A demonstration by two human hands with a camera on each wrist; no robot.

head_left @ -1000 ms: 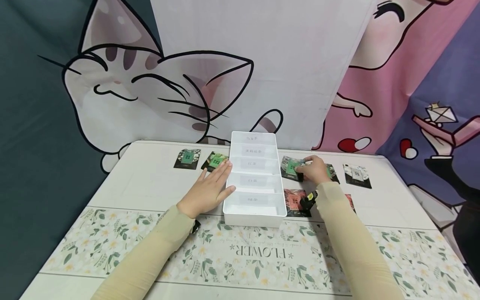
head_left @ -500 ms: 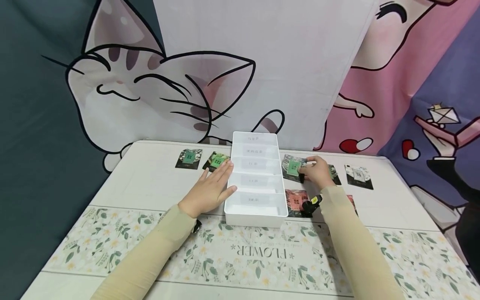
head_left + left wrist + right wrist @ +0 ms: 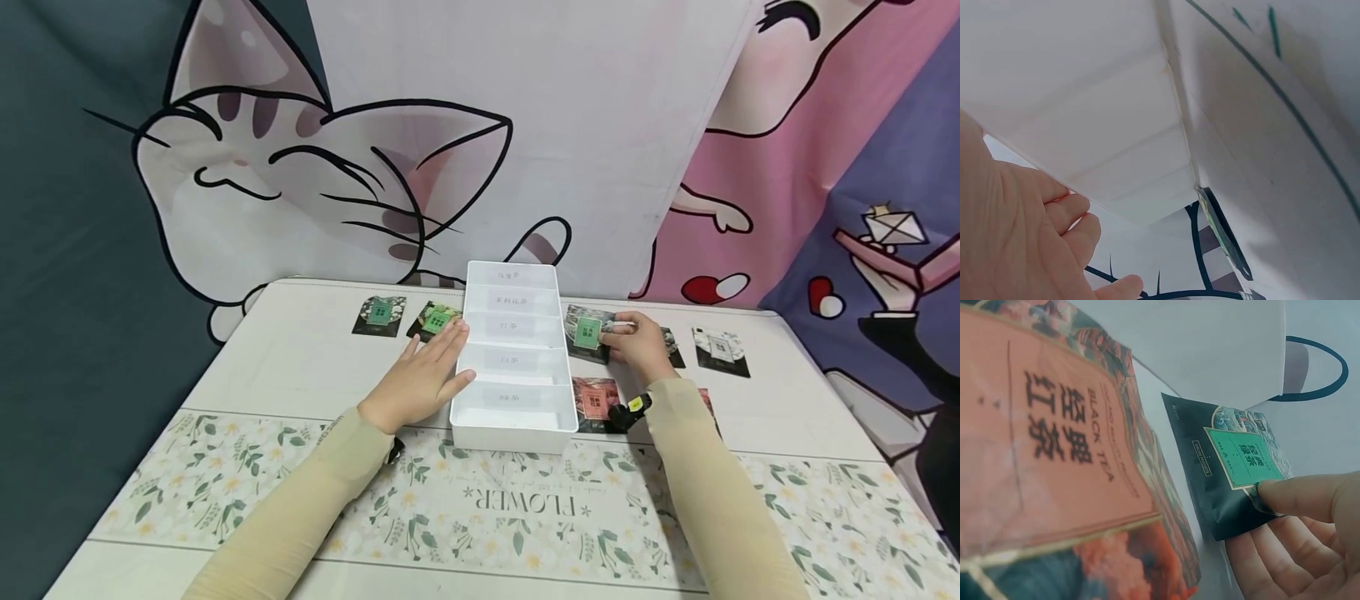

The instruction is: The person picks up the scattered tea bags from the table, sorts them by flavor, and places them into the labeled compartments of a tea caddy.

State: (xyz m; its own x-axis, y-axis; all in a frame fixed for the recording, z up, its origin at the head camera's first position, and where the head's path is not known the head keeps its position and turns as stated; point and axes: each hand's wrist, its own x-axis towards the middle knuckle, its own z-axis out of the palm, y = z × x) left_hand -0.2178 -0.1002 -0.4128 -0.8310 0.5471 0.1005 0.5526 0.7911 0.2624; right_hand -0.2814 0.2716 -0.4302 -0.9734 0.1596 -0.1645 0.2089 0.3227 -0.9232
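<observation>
A white divided box (image 3: 513,439) with labelled compartments stands in the middle of the table. My left hand (image 3: 416,375) rests against its left side with fingers extended; in the left wrist view that hand (image 3: 1029,231) lies along the box's rim (image 3: 1104,206). On the box's right, my right hand (image 3: 641,343) pinches the right edge of a black tea packet with a green label (image 3: 587,332). In the right wrist view, the thumb presses on top of this green tea packet (image 3: 1210,506) and the other fingers are below it.
A red black-tea packet (image 3: 596,404) lies right of the box, close to the right wrist. Another red packet (image 3: 707,404) is partly behind the sleeve. Further right lies a white-labelled packet (image 3: 722,350). Two green-labelled packets, one on the far left (image 3: 379,315), lie left of the box.
My right hand has shifted slightly right, its thumb now nearer the green tea packet's edge. The left hand and box keep their places; the head view has shifted a little.
</observation>
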